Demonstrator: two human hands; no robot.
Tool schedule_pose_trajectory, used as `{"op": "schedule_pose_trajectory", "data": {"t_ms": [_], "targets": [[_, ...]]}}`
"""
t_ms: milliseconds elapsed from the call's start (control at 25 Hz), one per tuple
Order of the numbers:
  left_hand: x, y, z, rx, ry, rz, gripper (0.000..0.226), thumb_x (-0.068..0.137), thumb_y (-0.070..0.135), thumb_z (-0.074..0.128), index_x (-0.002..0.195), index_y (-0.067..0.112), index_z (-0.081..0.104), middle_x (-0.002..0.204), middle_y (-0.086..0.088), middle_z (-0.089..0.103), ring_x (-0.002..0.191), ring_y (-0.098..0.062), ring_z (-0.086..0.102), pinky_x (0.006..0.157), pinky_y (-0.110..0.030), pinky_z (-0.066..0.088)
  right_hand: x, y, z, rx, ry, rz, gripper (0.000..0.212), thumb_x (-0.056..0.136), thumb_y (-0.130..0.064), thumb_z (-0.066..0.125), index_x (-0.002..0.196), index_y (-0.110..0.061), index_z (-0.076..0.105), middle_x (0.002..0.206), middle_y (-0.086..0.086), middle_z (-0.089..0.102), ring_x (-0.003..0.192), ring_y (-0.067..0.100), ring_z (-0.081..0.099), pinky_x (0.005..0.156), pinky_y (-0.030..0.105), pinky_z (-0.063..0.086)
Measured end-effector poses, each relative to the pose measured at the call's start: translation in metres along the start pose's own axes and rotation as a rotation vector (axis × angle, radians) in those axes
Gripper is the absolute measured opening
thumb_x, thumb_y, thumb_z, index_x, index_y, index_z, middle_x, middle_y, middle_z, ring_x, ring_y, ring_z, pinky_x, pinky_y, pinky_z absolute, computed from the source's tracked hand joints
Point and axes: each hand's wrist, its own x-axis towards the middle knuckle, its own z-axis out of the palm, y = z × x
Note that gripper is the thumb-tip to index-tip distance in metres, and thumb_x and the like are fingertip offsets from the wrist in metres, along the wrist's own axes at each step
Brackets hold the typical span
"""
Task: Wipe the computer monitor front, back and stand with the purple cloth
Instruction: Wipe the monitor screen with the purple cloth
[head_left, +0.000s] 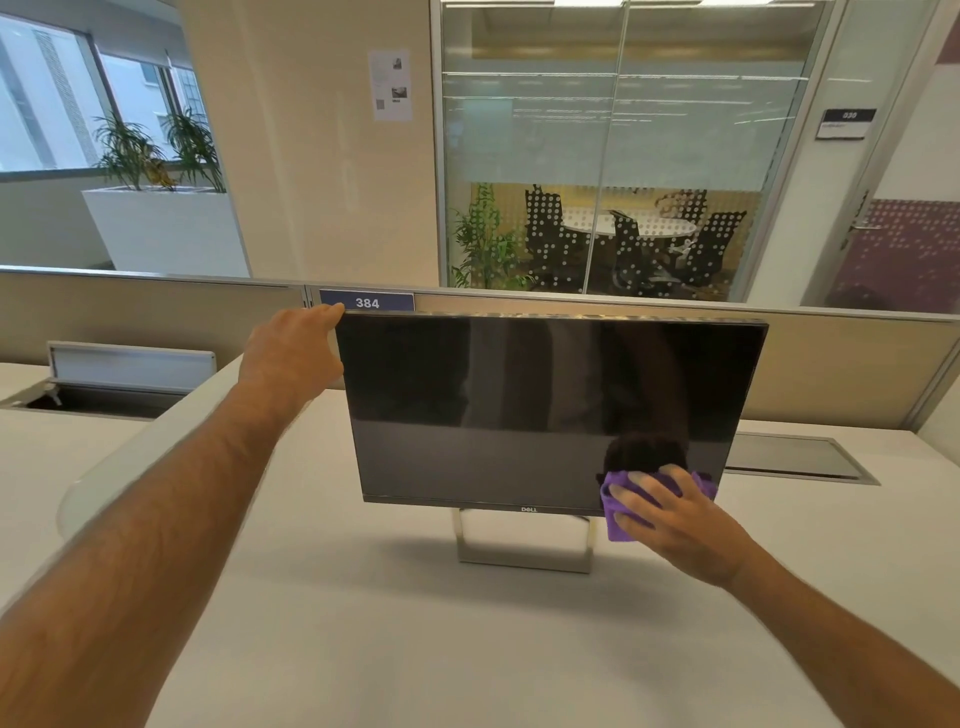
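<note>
Front-wipe step in hand. Right hand (670, 514) presses the purple cloth (618, 519) flat-fingered against the monitor (519, 405) at its lower right corner. Left hand (293, 348) grips the top left corner, fingers hidden behind the edge, steadying it on the desk (363, 623). Judged next: back and stand (524, 551), beneath and left of the cloth grip, need reaching around.

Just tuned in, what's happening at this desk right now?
A person is wiping a computer monitor that stands on a white desk. The left hand steadies the monitor at its top left corner. The right hand presses a purple cloth flat against the lower right corner of the dark screen. The stand is not being touched at this moment.
</note>
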Motion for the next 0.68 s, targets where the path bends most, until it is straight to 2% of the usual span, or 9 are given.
{"op": "schedule_pose_trajectory", "data": {"t_ms": [40,200,360,560,680], "targets": [[0.0,0.0,0.001,-0.006,0.0,-0.001,0.062,0.091,0.012,0.064,0.148,0.019,0.041,0.143,-0.011,0.052,0.123,-0.038,0.055,0.102,-0.051,0.045,-0.004,0.004,0.001,-0.006,0.009,0.007,0.087,0.033,-0.019,0.101,0.113,-0.015,0.069,0.124,0.013,0.065,0.109,0.04,0.063,0.087,0.055,0.052],[0.002,0.0,0.002,-0.01,0.002,-0.001,0.062,0.091,0.011,0.064,0.148,0.019,0.041,0.142,-0.011,0.053,0.122,-0.039,0.055,0.101,-0.053,0.046,-0.005,0.021,-0.004,0.084,0.102,0.235,0.086,0.047,-0.013,0.096,0.124,-0.013,0.058,0.131,0.017,0.059,0.117,0.042,0.053,0.091,0.055,0.048],[0.0,0.001,0.001,-0.015,0.01,-0.007,0.061,0.091,0.009,0.063,0.148,0.018,0.041,0.142,-0.012,0.053,0.121,-0.04,0.055,0.1,-0.053,0.046,-0.019,0.021,0.005,-0.006,0.017,0.03,0.097,0.037,-0.016,0.1,0.123,-0.013,0.055,0.13,0.015,0.061,0.114,0.042,0.058,0.088,0.056,0.051],[0.001,0.002,0.001,-0.017,0.001,-0.008,0.062,0.091,0.009,0.062,0.148,0.018,0.041,0.143,-0.012,0.052,0.123,-0.04,0.054,0.101,-0.053,0.045,-0.022,0.036,0.003,0.065,0.098,0.258,0.089,0.048,-0.011,0.095,0.127,-0.013,0.054,0.134,0.019,0.056,0.12,0.044,0.05,0.09,0.056,0.046],[0.0,0.0,0.002,-0.018,0.001,-0.017,0.061,0.092,0.009,0.062,0.148,0.018,0.04,0.144,-0.012,0.051,0.124,-0.04,0.053,0.102,-0.053,0.045,-0.036,0.03,0.015,0.022,0.033,0.111,0.098,0.038,-0.011,0.098,0.124,-0.013,0.052,0.129,0.018,0.06,0.117,0.042,0.048,0.086,0.057,0.05]]}}
